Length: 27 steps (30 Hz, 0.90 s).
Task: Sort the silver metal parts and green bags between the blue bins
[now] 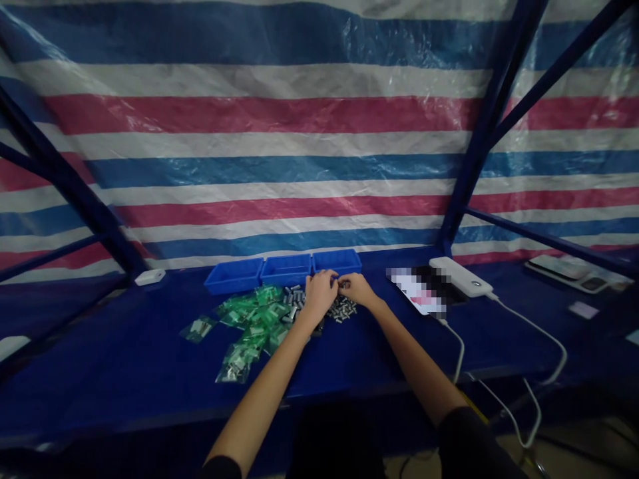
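Looking down from the head view, both bare forearms reach out over a dark blue desk and meet near its far edge. The left hand lies palm down with its fingers curled over a small heap of metal parts, and more of the same parts lie just to its left. The right hand sits at the top of the heap, its bent fingertips touching those of the left hand. Both grips are partly closed, but the hands are too small and dim to tell whether either has hold of a part. Beside the left hand a loose spread of green bags fans out toward the near edge, one bag lying apart on the left. Behind the hands three blue trays stand side by side in a row. To the right, well apart from the heap, lie a phone and a white power bank touching it, with a white cable trailing off the desk. A red, white and blue striped tarp hangs behind.
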Tool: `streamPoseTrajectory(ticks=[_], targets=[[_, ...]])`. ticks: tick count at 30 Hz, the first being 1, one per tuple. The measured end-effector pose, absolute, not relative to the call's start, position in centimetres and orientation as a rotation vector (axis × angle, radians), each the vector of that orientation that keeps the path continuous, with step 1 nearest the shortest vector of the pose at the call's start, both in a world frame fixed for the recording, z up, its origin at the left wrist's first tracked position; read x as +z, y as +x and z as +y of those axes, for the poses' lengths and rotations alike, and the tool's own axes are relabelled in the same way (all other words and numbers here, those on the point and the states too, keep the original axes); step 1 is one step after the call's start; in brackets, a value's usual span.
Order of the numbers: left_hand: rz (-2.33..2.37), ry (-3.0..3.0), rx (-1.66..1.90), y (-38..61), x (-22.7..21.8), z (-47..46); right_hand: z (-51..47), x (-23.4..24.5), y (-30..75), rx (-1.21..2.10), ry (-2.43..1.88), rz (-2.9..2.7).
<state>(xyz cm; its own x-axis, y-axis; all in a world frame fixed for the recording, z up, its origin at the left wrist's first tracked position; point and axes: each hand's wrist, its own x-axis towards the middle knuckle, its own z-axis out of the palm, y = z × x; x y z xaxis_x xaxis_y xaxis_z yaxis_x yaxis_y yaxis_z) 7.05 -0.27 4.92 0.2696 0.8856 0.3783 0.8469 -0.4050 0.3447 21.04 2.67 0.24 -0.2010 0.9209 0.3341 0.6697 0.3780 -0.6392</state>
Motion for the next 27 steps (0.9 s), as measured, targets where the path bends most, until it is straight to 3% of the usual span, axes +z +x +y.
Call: streamPoseTrajectory(ticks=[12,23,27], targets=[[1.248,1.936,1.297,6.3,3.4,1.1,2.9,1.7,20.8,0.984,-1.050,-1.296],[1.222,1.822,1.514,5.8,3.5,1.0,1.9,2.2,19.7,1.456,-0.903,-0.989],[1.289,1.848,1.488,6.1,3.5,0.8,1.8,2.0,19.7,1.453,-0.894,-1.023]])
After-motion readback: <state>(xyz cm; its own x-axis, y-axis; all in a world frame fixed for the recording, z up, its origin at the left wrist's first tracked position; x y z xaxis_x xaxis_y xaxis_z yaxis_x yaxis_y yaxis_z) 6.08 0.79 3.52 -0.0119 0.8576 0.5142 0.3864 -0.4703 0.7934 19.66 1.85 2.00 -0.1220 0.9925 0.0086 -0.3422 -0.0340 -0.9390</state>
